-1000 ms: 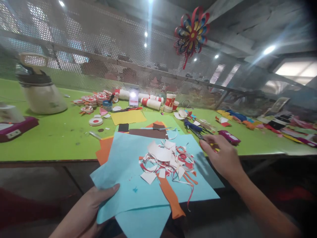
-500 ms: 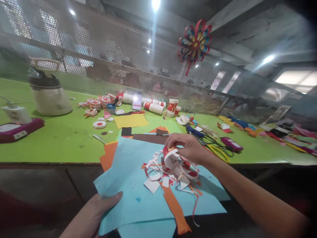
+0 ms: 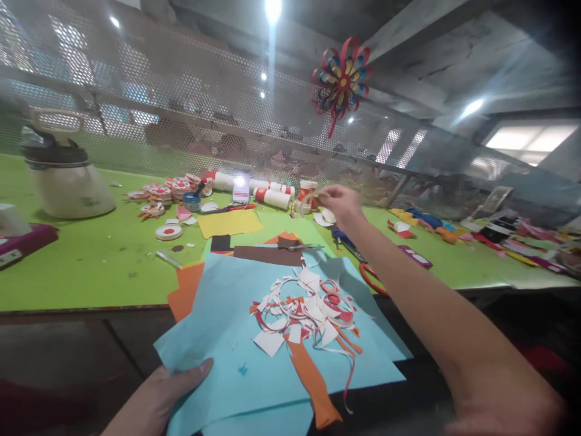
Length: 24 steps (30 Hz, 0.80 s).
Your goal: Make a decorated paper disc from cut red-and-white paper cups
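Observation:
My left hand [image 3: 181,381] grips the lower left corner of a light blue paper sheet [image 3: 218,327], thumb on top. Paper scraps [image 3: 313,303] in white and red lie heaped on the sheet. A long orange strip [image 3: 311,381] trails from the heap over its front edge. Out over the table, my right hand [image 3: 340,203] is closed on a pale curved paper piece [image 3: 307,204], in front of the red and white paper cups [image 3: 308,188]. White paper discs [image 3: 324,218] lie just below that hand.
Behind the blue sheet lie a yellow sheet [image 3: 229,224] and dark strips [image 3: 267,254]. Red-handled scissors [image 3: 372,280] lie partly under my right forearm. A large jug [image 3: 68,181], a blue jar [image 3: 192,200] and a phone [image 3: 241,186] stand on the green table [image 3: 109,260].
My right hand has lifted the pale curved piece off the scrap heap and carried it away over the table toward the cups. My left hand keeps its hold on the blue sheet.

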### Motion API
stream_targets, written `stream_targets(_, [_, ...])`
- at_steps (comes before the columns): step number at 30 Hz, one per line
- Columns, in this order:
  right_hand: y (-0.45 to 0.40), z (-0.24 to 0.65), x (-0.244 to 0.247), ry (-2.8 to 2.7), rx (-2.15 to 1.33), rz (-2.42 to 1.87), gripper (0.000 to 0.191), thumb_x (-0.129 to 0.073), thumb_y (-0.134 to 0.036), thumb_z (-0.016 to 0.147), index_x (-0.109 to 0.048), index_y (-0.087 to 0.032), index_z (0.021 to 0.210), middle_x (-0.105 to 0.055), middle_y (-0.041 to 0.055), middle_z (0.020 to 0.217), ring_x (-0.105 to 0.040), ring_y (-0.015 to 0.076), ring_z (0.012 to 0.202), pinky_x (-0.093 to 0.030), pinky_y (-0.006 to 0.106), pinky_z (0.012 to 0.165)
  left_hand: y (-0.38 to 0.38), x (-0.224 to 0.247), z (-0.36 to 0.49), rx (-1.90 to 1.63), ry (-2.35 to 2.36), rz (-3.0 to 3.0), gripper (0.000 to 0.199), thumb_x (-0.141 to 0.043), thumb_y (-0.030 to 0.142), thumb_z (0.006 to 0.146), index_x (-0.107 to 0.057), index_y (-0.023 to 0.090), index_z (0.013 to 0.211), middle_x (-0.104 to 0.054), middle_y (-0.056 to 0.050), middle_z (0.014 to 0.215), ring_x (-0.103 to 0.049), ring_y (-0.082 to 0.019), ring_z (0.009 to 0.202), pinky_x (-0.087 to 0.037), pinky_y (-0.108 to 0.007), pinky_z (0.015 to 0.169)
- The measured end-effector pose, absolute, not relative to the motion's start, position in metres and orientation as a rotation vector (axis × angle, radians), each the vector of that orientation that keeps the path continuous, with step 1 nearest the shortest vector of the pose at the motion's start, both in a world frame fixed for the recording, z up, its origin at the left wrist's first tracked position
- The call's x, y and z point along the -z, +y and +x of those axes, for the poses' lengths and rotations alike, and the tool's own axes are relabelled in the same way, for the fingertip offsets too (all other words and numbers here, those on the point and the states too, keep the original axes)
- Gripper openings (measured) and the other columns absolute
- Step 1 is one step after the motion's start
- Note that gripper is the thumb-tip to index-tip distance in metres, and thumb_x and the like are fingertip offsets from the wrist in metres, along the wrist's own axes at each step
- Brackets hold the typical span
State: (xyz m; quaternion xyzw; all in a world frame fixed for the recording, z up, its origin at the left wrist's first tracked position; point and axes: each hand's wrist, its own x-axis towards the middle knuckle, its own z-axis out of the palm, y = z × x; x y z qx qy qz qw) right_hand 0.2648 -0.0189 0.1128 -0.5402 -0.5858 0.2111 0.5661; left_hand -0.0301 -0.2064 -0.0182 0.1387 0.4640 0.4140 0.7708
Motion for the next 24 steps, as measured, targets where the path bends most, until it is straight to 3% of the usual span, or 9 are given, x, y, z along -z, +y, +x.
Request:
stream_targets(2, [0.012, 0.265, -0.124, -1.397, -0.512, -1.393, 0.014, -0.064, -0.025, 0.087, -0.064, -0.012, 0.091, -0.067, 0.002, 0.086, -0.065, 0.0141, 0.074, -0.055, 0.033, 0.069, -0.206, 0.019, -0.032, -0.875, 0.965, 0.285, 0.054, -0.08, 0.002, 0.053, -0.067, 0.011, 0.105, -0.076, -0.014, 0.091, -0.069, -0.04, 0.09, -0.061, -0.043, 0.071])
stream_targets(6, [0.014, 0.284, -0.125, -1.405, -0.438, -1.543, 0.013, -0.064, -0.021, 0.087, -0.065, -0.012, 0.097, -0.067, 0.0028, 0.096, -0.064, 0.0152, 0.08, -0.054, 0.032, 0.072, -0.206, 0.019, -0.035, -0.845, 0.961, 0.268, 0.052, -0.078, 0.002, 0.056, -0.068, 0.012, 0.106, -0.076, -0.013, 0.093, -0.07, -0.039, 0.091, -0.06, -0.043, 0.072])
stream_targets(9, [-0.038, 0.315, -0.109, -1.381, -0.408, -1.628, 0.01, -0.072, -0.016, 0.076, -0.072, -0.014, 0.086, -0.069, 0.0002, 0.083, -0.062, 0.0145, 0.072, -0.048, 0.027, 0.07, -0.206, 0.016, -0.034, -0.848, 0.977, 0.28, 0.05, -0.078, 0.0, 0.056, -0.068, 0.011, 0.104, -0.076, -0.013, 0.092, -0.071, -0.037, 0.087, -0.06, -0.041, 0.072])
stream_targets(13, [-0.133, 0.35, -0.07, -1.249, -0.516, -1.767, 0.014, -0.078, -0.028, 0.068, -0.072, -0.015, 0.065, -0.063, -0.0005, 0.057, -0.054, 0.013, 0.054, -0.042, 0.023, 0.053, -0.203, 0.014, -0.033, -0.852, 0.99, 0.328, 0.052, -0.077, -0.002, 0.055, -0.069, 0.014, 0.104, -0.077, -0.009, 0.089, -0.072, -0.033, 0.082, -0.06, -0.038, 0.072])
stream_targets(17, [-0.199, 0.357, -0.032, -1.056, -0.832, -1.764, 0.03, -0.073, -0.046, 0.073, -0.07, -0.016, 0.07, -0.064, 0.0011, 0.057, -0.056, 0.0127, 0.051, -0.044, 0.022, 0.045, -0.203, 0.017, -0.032, -0.845, 0.996, 0.376, 0.055, -0.076, -0.003, 0.054, -0.068, 0.015, 0.105, -0.076, -0.006, 0.088, -0.073, -0.03, 0.079, -0.06, -0.034, 0.067])
stream_targets(21, [-0.209, 0.345, -0.011, -0.941, -1.196, -1.609, 0.037, -0.068, -0.052, 0.075, -0.071, -0.015, 0.08, -0.071, 0.0059, 0.066, -0.065, 0.0175, 0.056, -0.054, 0.028, 0.055, -0.205, 0.012, -0.028, -0.844, 1.069, 0.42, 0.056, -0.077, -0.001, 0.054, -0.066, 0.014, 0.107, -0.076, -0.006, 0.08, -0.072, -0.029, 0.067, -0.059, -0.033, 0.055])
stream_targets(24, [-0.201, 0.335, 0.0, -0.875, -1.317, -1.48, 0.031, -0.075, -0.041, 0.071, -0.071, -0.012, 0.083, -0.074, 0.0081, 0.07, -0.069, 0.0202, 0.058, -0.056, 0.033, 0.061, -0.207, 0.005, -0.023, -0.855, 1.092, 0.377, 0.064, -0.078, -0.003, 0.051, -0.064, 0.014, 0.111, -0.076, -0.008, 0.082, -0.072, -0.03, 0.066, -0.059, -0.034, 0.054])
